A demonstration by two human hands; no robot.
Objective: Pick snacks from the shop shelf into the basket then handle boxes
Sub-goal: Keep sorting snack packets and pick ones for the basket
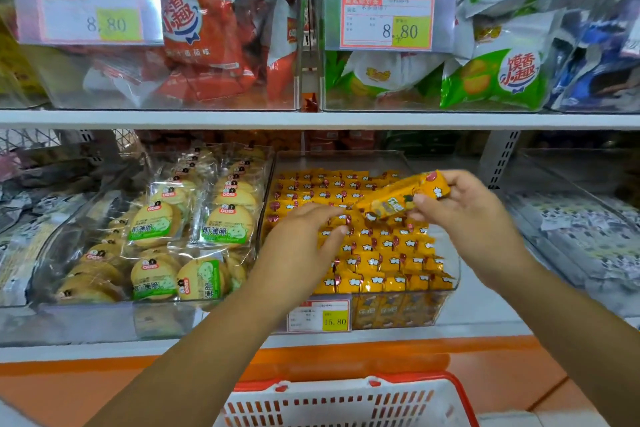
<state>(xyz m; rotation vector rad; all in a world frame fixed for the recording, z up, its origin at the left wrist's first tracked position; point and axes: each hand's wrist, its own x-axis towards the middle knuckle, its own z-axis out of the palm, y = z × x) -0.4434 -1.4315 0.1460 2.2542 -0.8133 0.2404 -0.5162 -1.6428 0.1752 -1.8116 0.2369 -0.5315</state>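
My right hand [464,215] holds a long yellow snack packet [398,196] above a clear bin [446,291] on the lower shelf. The bin is packed with rows of the same small yellow packets [374,260]. My left hand [308,236] reaches into that bin, fingers curled down onto the packets near the middle; whether it grips one I cannot tell. A white basket with a red rim [346,399] sits at the bottom of the view, below the shelf edge.
A clear bin of round biscuit packs [162,236] stands left of the yellow one. Another bin of pale wrapped packets [581,229] is at the right. The upper shelf holds bins of red bags [204,45] and green bags [491,76] with price tags.
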